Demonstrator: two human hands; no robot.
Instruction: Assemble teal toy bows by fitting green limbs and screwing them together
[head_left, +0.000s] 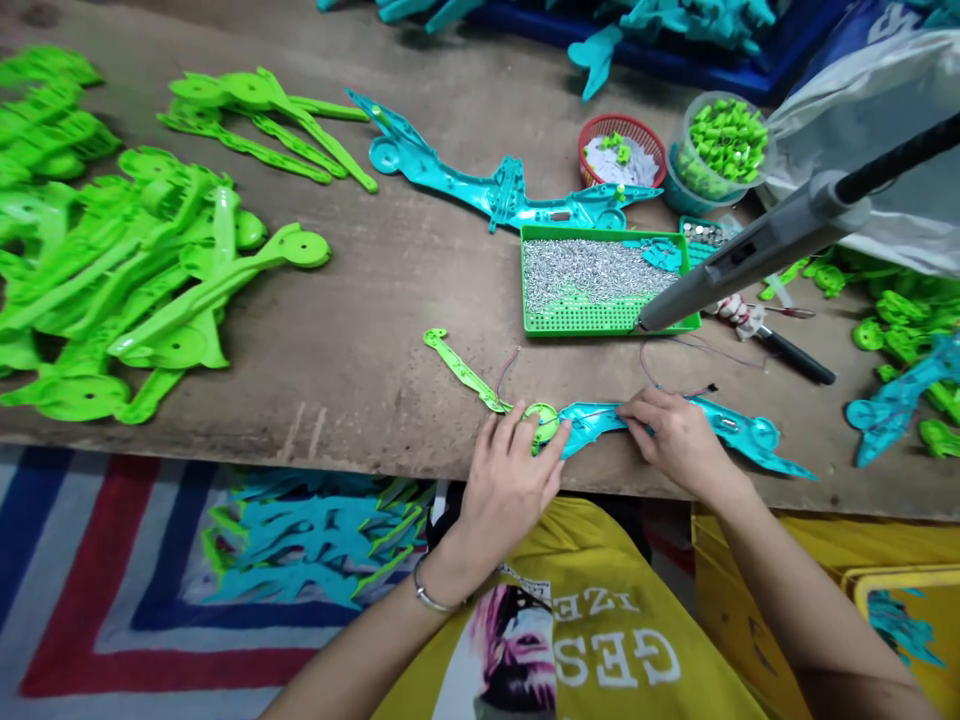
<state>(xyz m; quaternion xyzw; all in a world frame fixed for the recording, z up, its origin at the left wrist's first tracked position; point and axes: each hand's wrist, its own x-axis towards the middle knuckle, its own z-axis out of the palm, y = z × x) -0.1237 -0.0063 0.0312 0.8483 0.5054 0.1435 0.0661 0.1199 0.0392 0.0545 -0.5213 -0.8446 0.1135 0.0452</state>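
Note:
Near the table's front edge lies a blue plastic frame half (596, 425), its inner side up. A slim green plastic arm (469, 370) with a round end meets its left tip. My left hand (510, 475) rests over that joint, fingers spread flat across the green round end and the blue tip. Along the blue half runs a thin wire (589, 414), whose far end carries a small black connector (711, 388). My right hand (675, 435) pinches the wire against the middle of the blue half; its fingertips partly hide the spot.
Behind my hands is a green tray (611, 332) of small screws, with an electric screwdriver (742, 250) hanging over it. A black-handled tool (795, 355) lies right. Green parts (150, 270) pile up left. Another blue half (457, 185), a red basket (626, 122) and a tub (679, 165) stand farther back.

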